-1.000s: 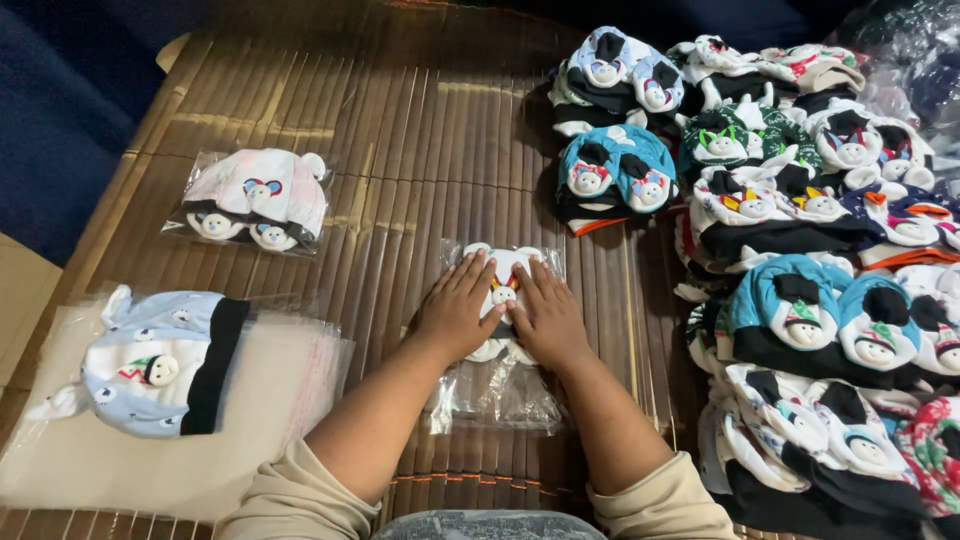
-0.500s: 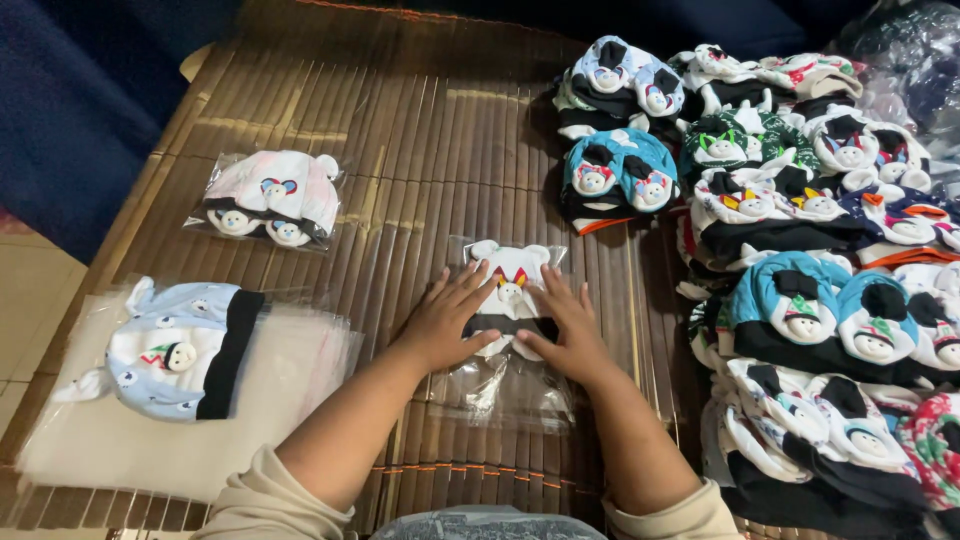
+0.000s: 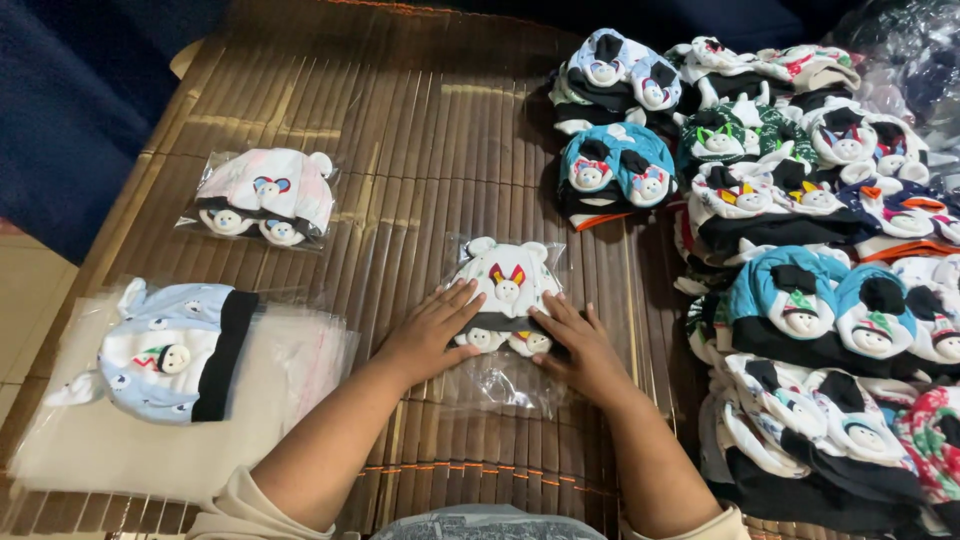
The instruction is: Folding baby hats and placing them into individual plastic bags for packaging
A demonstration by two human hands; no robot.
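Brown slatted bamboo mat (image 3: 420,130), thin orange stitch line near the lower edge. White baby hat (image 3: 505,290) in a clear plastic bag – black band, red-and-yellow ear motif, small white face patches; left hand (image 3: 430,335) and right hand (image 3: 580,345) on it. Bagged pale pink-white hat (image 3: 265,190), black band, red-blue heart-like motif. Light blue hat (image 3: 165,350) with small white print, black cuff, white face – on a stack of clear bags (image 3: 290,385). Pile of hats (image 3: 820,260) at right: teal, dark green, white, navy, orange trim, red floral, mostly black bands. Cream sleeves (image 3: 235,505). Dark blue cloth (image 3: 70,110) at left.
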